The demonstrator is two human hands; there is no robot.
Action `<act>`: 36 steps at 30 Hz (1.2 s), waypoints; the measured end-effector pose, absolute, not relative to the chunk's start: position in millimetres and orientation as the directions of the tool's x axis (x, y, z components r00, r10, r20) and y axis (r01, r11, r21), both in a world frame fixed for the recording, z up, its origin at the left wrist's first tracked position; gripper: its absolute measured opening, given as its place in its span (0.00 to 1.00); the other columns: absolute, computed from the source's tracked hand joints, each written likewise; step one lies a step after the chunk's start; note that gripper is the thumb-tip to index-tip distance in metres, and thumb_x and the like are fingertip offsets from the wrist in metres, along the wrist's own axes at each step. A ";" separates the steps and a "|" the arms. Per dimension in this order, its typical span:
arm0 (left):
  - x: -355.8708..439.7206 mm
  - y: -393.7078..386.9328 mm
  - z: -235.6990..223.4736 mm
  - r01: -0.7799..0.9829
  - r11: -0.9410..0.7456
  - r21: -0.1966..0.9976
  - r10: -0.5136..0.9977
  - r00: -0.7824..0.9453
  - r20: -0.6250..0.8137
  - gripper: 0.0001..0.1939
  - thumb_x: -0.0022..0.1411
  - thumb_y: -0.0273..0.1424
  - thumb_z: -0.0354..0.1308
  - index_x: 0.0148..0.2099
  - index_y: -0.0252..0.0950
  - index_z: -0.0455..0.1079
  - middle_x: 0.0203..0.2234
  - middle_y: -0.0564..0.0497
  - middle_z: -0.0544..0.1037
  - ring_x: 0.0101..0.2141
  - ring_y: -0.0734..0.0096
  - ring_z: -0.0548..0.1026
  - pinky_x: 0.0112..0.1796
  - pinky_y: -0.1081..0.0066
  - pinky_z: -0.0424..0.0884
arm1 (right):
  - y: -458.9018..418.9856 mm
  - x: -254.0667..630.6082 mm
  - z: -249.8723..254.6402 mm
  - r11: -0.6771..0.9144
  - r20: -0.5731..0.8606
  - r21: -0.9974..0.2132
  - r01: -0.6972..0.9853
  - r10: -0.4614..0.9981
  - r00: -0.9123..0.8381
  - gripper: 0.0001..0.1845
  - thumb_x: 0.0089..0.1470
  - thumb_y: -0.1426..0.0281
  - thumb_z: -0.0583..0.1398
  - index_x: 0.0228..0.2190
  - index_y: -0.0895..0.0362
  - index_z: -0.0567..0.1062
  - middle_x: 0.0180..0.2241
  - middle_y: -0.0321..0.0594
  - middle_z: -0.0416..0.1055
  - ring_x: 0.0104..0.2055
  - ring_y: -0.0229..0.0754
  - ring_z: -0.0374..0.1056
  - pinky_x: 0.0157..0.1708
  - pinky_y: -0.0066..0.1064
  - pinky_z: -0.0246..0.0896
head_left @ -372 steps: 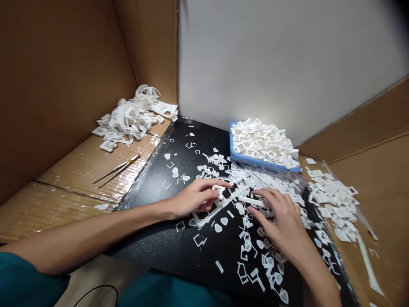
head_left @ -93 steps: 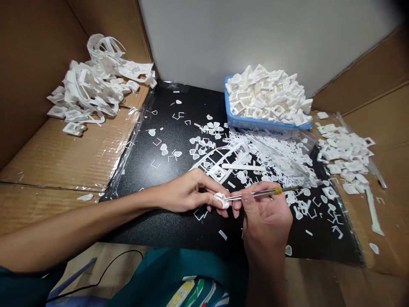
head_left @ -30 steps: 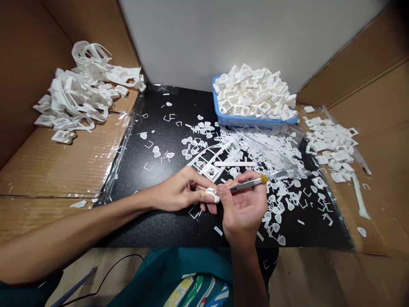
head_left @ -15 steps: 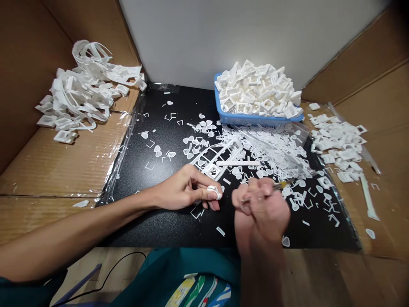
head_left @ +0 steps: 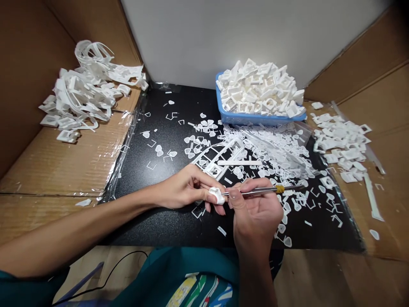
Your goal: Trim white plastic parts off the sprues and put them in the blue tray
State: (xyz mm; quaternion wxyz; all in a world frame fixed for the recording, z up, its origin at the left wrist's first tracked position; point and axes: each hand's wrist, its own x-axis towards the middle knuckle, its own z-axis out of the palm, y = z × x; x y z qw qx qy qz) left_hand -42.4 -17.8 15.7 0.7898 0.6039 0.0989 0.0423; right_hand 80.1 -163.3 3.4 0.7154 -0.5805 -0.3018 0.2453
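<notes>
Between thumb and fingers, my left hand (head_left: pixel 194 187) grips a small white plastic part (head_left: pixel 217 195) above the near middle of the black work surface (head_left: pixel 153 226). My right hand (head_left: pixel 255 204) holds a thin metal hand tool (head_left: pixel 260 191) with a yellow band, pen-fashion. Its tip meets the right side of the white part; what kind of tip it is I cannot make out. Just beyond my hands lies a white frame with crossbars (head_left: pixel 212 157), and a flat white strip (head_left: pixel 239 163) lies across it.
A blue basket (head_left: pixel 262 119) heaped with white parts stands at the back. Scraps (head_left: pixel 275 149) cover the surface before it. White parts are piled on cardboard at the right (head_left: pixel 341 136) and, with curled strips, at the left (head_left: pixel 79 94). Cardboard walls (head_left: pixel 383 64) flank both sides.
My right hand has turned and moved slightly left, bringing the metal tool's tip against the white part. My left hand keeps hold of the part, which now sits at a different angle.
</notes>
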 end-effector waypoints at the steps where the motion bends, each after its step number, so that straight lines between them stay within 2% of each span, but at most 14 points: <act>1: -42.4 -17.9 15.0 0.056 0.267 0.962 0.181 0.978 -0.107 0.08 0.70 0.27 0.66 0.46 0.30 0.85 0.36 0.40 0.88 0.31 0.71 0.84 0.35 0.76 0.82 | -163.4 80.2 2.4 0.206 0.135 -0.978 -0.020 0.706 0.695 0.11 0.62 0.70 0.70 0.36 0.52 0.72 0.33 0.32 0.69 0.33 0.37 0.75 0.34 0.31 0.73; 6: -42.0 -17.2 12.0 0.071 0.279 0.958 0.164 0.979 -0.121 0.07 0.70 0.27 0.67 0.44 0.31 0.87 0.35 0.41 0.88 0.29 0.73 0.83 0.33 0.79 0.80 | -163.6 80.1 1.0 0.218 0.132 -0.975 -0.036 0.708 0.694 0.11 0.61 0.70 0.70 0.36 0.52 0.72 0.32 0.32 0.69 0.32 0.38 0.75 0.34 0.31 0.74; 11: -41.5 -16.5 12.6 0.055 0.268 0.962 0.146 0.985 -0.097 0.10 0.71 0.25 0.65 0.49 0.33 0.86 0.38 0.41 0.89 0.32 0.72 0.85 0.35 0.78 0.81 | -163.2 79.5 2.9 0.220 0.155 -0.975 -0.004 0.700 0.697 0.10 0.61 0.72 0.70 0.35 0.52 0.73 0.31 0.32 0.70 0.32 0.38 0.74 0.32 0.31 0.74; 21: -42.0 -15.6 12.4 0.060 0.264 0.963 0.134 0.986 -0.099 0.10 0.72 0.26 0.64 0.51 0.31 0.86 0.39 0.40 0.89 0.32 0.71 0.85 0.34 0.78 0.81 | -162.1 80.8 4.8 0.242 0.208 -0.969 0.043 0.715 0.667 0.11 0.60 0.75 0.71 0.35 0.52 0.73 0.30 0.32 0.72 0.32 0.38 0.75 0.33 0.32 0.74; 29: -42.1 -10.2 11.4 0.046 0.306 0.951 0.045 0.997 -0.063 0.10 0.73 0.30 0.64 0.47 0.30 0.86 0.38 0.39 0.89 0.33 0.71 0.85 0.35 0.77 0.79 | -160.2 87.0 -5.3 0.307 0.190 -0.947 -0.098 0.778 0.599 0.11 0.61 0.75 0.69 0.36 0.52 0.73 0.30 0.32 0.72 0.31 0.39 0.74 0.31 0.32 0.71; 36: -43.9 -7.9 7.1 0.007 0.386 0.922 -0.017 1.000 -0.001 0.14 0.76 0.35 0.62 0.50 0.30 0.85 0.38 0.38 0.89 0.32 0.69 0.85 0.35 0.74 0.79 | -156.6 84.1 -0.1 0.338 0.216 -0.935 -0.110 0.786 0.579 0.11 0.61 0.75 0.70 0.36 0.52 0.72 0.28 0.32 0.73 0.28 0.38 0.72 0.30 0.33 0.70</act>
